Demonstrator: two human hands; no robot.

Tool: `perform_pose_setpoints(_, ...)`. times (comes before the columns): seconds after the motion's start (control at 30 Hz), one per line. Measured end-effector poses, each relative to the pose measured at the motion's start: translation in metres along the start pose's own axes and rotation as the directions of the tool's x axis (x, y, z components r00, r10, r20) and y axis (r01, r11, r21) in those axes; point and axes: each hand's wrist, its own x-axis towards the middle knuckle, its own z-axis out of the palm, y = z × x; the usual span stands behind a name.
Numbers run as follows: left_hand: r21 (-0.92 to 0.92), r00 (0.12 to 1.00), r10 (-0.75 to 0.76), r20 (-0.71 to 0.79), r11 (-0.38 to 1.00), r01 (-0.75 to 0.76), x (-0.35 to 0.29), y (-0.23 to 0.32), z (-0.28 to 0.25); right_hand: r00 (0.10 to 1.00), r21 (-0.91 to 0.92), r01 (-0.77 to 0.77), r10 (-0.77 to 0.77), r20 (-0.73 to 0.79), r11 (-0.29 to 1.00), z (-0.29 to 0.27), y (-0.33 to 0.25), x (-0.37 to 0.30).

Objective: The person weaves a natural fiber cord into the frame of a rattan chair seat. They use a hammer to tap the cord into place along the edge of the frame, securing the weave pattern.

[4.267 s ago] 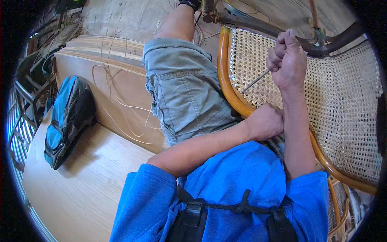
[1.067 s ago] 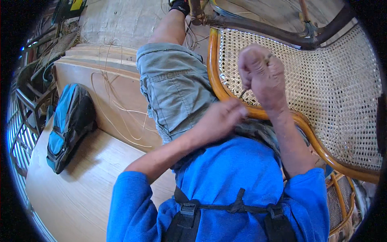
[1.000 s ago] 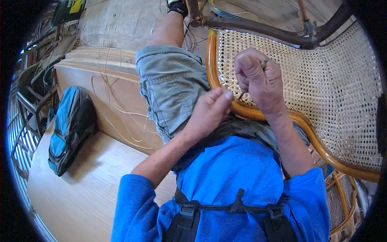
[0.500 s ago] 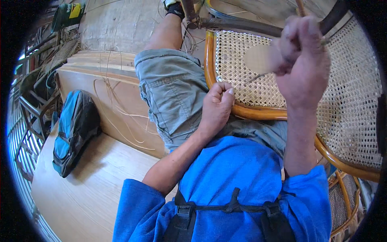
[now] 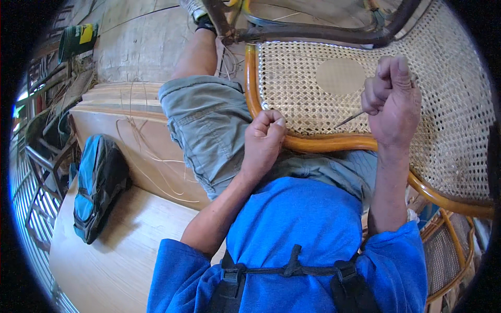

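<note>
Currently, the right hand is over the right part of the cane panel, fingers curled tight around a thin pointed tool. Tool tip slants toward the panel's near edge; contact with the weave cannot be told. Left hand is at the panel's near-left corner, by the wooden rim, fingers folded into a fist, contents hidden. Backpack: well left of the panel.

Room opens over the woven seat, but a pointed tool intrudes.
</note>
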Motion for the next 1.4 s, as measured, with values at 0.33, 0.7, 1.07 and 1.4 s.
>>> perform_pose_setpoints(0.33, -0.059, 0.996, -0.091, 0.014, 0.994, 0.092, -0.002, 0.011, 0.004, 0.991, -0.004, -0.028, 0.027, -0.129, 1.0, -0.025, 0.01, -0.013)
perform_pose_setpoints(0.7, -0.067, 0.994, -0.098, 0.042, 0.993, 0.101, -0.002, 0.009, 0.001, 0.99, -0.127, 0.139, -0.14, 0.007, 0.982, -0.031, 0.028, -0.019)
perform_pose_setpoints(1.07, -0.007, 0.999, -0.034, -0.006, 0.999, 0.034, 0.0, 0.001, 0.003, 0.978, -0.206, 0.006, 0.037, 0.206, 0.979, -0.009, 0.031, -0.013)
perform_pose_setpoints(1.4, 0.066, 0.998, -0.064, -0.01, 0.996, 0.065, -0.001, 0.008, 0.004, 0.984, -0.091, 0.157, -0.148, 0.1, 0.983, 0.005, 0.0, -0.016)
